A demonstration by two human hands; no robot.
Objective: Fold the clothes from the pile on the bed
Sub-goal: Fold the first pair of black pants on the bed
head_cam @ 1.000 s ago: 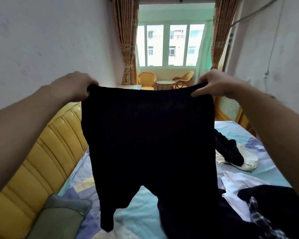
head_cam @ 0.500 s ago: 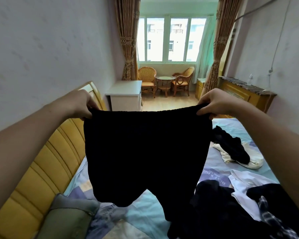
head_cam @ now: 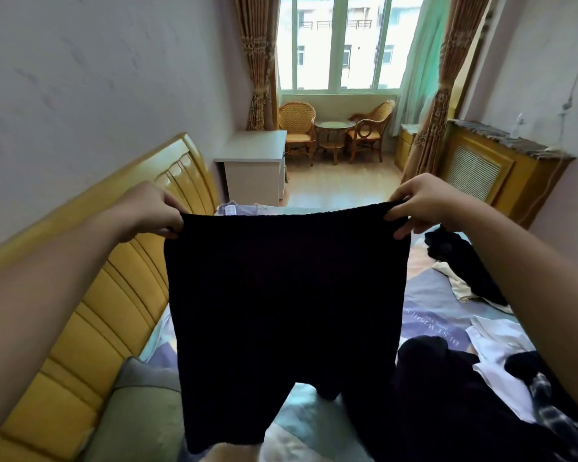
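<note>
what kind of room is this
Most likely a bedroom in a home or guesthouse: a bed with a yellow padded headboard, clothes scattered on it, and wicker chairs by a curtained window.

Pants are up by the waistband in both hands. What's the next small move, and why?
Probably bring the left hand across to the right hand, folding the black pants leg onto leg. Each grip pinches a waistband corner, and the legs hang free above the bed.
</note>
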